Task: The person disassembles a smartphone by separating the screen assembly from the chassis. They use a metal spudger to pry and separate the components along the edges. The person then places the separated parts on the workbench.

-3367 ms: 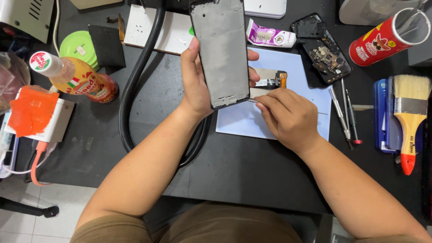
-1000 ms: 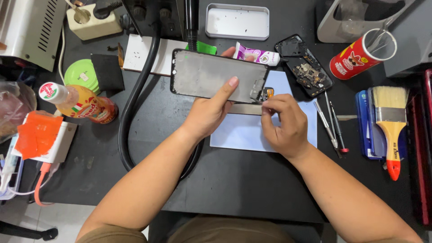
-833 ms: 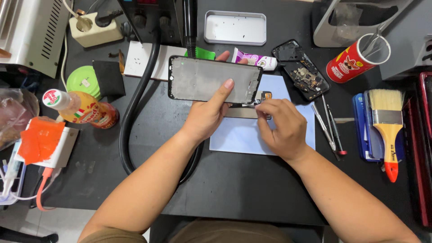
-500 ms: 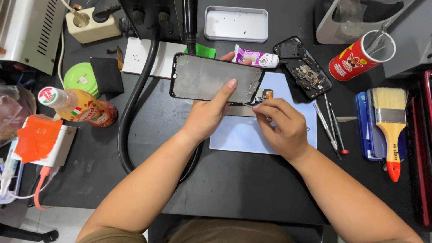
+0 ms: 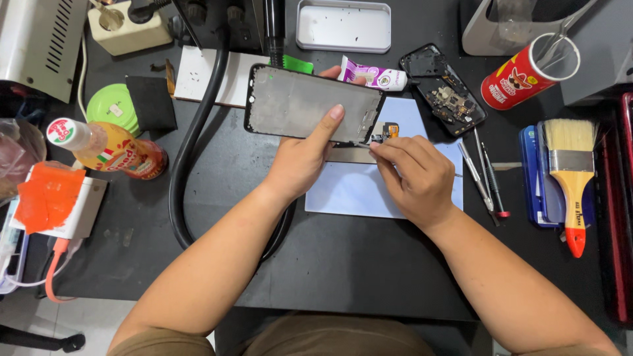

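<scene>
The phone frame (image 5: 310,105) is held flat over the worktop (image 5: 343,264) by the left hand (image 5: 300,165), its grip clamped on the frame, forefinger laid across it. A few seconds ago the frame was held upright; now it has been lowered. The small flex part (image 5: 386,134) at its right edge is pinched by the right hand (image 5: 415,178), over the pale blue mat (image 5: 356,191), so work at that edge is judged under way.

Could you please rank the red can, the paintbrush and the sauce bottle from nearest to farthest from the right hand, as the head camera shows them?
From the right hand:
1. Red can, up and to its right, holding tools.
2. Paintbrush, farther right, lying flat near the table edge.
3. Sauce bottle, far left, lying on its side.
</scene>
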